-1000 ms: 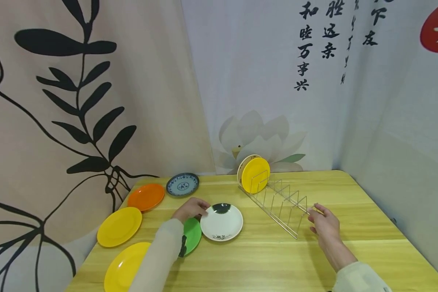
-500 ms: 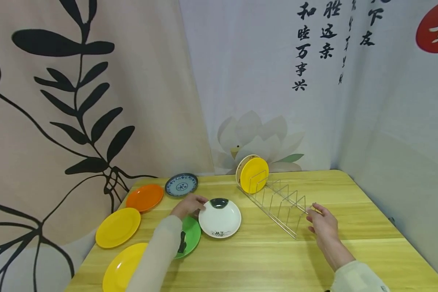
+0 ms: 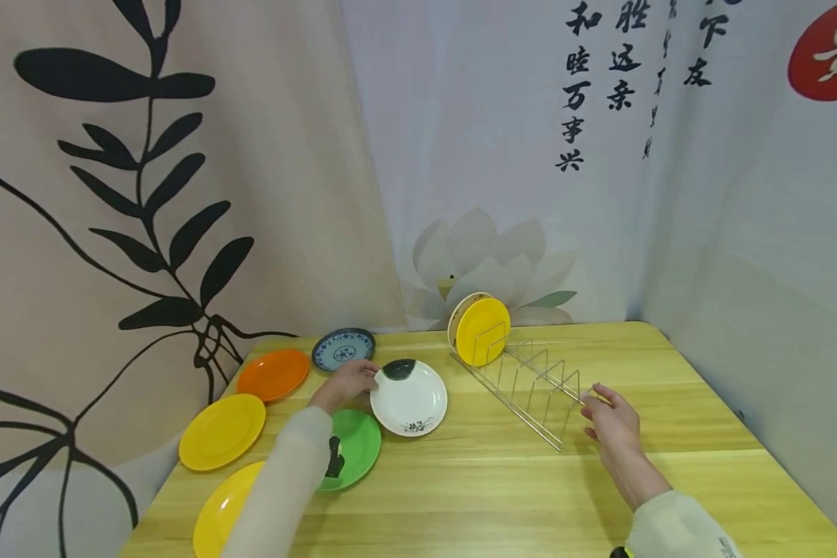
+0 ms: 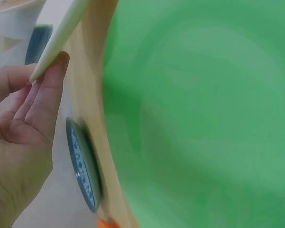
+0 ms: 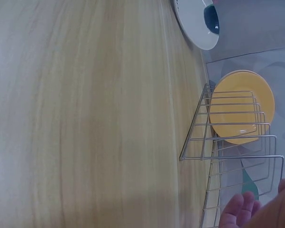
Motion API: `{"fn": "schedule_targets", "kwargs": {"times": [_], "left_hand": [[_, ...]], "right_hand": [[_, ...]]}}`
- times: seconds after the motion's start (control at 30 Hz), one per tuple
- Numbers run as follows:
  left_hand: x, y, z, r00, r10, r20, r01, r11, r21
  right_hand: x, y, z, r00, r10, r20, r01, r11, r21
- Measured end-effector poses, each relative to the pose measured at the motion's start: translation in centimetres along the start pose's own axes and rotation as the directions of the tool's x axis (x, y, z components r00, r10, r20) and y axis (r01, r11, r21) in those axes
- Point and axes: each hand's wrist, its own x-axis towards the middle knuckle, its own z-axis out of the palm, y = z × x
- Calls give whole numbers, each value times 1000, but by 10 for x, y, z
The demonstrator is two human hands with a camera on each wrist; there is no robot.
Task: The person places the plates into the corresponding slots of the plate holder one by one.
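Observation:
My left hand [image 3: 349, 385] pinches the left rim of a white plate [image 3: 410, 403] with a dark green patch, thumb on one face and fingers on the other. In the left wrist view the plate [image 4: 61, 40] shows edge-on, tilted up above the table. A green plate [image 3: 361, 449] lies below that hand. My right hand [image 3: 614, 420] holds the near right end of a wire dish rack [image 3: 506, 402] between thumb and fingers. At the rack's far end stand a yellow plate [image 3: 483, 333] and, behind it, a cream-coloured dish [image 3: 455, 325], mostly hidden.
On the left of the wooden table [image 3: 460, 511] lie a blue patterned plate [image 3: 343, 350], an orange plate [image 3: 272, 375] and two yellow plates, one [image 3: 222, 432] farther back and one [image 3: 222, 508] partly behind the left sleeve. A printed curtain [image 3: 307, 155] hangs behind the table.
My left hand has moved the white plate up and slightly left in the head view, uncovering more of the green plate. My right hand stays at the rack.

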Motion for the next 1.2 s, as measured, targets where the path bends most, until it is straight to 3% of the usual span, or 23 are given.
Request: {"fn": "schedule_targets", "kwargs": {"times": [0.27,0.53,0.7,1.0,1.2], "left_hand": [[-1,3,-6,994,7,-113,-18,995,-96],[0,9,-8,973,17,-229,-63,979,-195],[2,12,-6,950,29,-309,-112,961,-255],[2,29,-4,910,-34,-414,-141,912,-384],[1,40,0,873,-40,-486,-162,917,-365]], "right_hand": [[0,0,1,1000,9,-15,-9,1000,0],[-1,-1,1,1000,8,-12,-8,1000,-4],[0,0,1,1000,6,-10,-7,1000,-10],[0,2,0,1000,7,-12,-7,1000,-13],[0,2,0,1000,2,-9,-2,1000,-12]]}}
